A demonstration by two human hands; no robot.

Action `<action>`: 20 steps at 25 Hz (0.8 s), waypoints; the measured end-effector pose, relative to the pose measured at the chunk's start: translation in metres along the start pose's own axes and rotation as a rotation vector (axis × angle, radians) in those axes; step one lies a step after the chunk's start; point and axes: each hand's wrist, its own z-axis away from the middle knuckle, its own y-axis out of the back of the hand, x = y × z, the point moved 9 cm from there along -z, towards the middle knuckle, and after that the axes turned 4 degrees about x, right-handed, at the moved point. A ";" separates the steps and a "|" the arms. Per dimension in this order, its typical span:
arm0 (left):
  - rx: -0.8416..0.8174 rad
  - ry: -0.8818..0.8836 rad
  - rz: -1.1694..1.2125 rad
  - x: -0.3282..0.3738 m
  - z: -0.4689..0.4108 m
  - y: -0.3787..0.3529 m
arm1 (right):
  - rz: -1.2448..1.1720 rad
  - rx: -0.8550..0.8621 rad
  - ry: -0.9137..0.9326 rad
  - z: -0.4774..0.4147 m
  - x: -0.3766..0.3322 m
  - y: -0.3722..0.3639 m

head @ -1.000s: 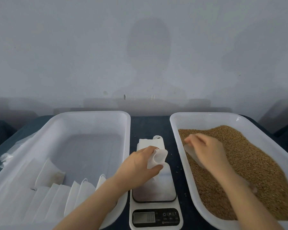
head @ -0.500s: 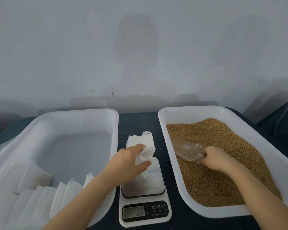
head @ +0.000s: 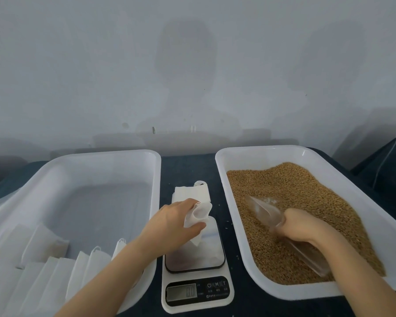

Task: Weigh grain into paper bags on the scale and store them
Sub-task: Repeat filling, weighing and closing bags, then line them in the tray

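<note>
While the left hand (head: 176,221) pinches the mouth of a small paper bag (head: 198,215) open above the scale (head: 215,250) at lower centre, the right hand (head: 300,227) has its grip clenched on a clear scoop (head: 263,209). The scoop's blade lies in the grain (head: 306,193) in the tub (head: 256,160) at the right.

The bag is soft and its opening narrow, so a heaped scoop would likely spill over the rim onto the platform or the bench (head: 188,165), where a few stray grains already lie. Any downward pressure from the holding hand would probably falsify the reading. A loosened pinch could let the bag fold shut in the middle of a pour.

The bench is dark blue. A second white tub (head: 101,170) at the left holds flat white bags (head: 44,271) in its near end, and a stack of spare bags (head: 190,193) lies just behind the scale. A plain pale wall (head: 192,65), crossed by soft shadows, fills the upper frame.
</note>
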 end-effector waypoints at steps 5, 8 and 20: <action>0.005 -0.009 -0.004 0.001 0.000 0.001 | -0.017 -0.151 0.037 0.002 -0.002 -0.009; 0.000 -0.009 -0.003 0.001 0.000 0.000 | -0.023 -0.205 0.050 0.003 -0.003 -0.011; -0.018 -0.018 -0.012 0.002 0.000 -0.001 | -0.450 -0.409 0.032 0.010 -0.012 -0.023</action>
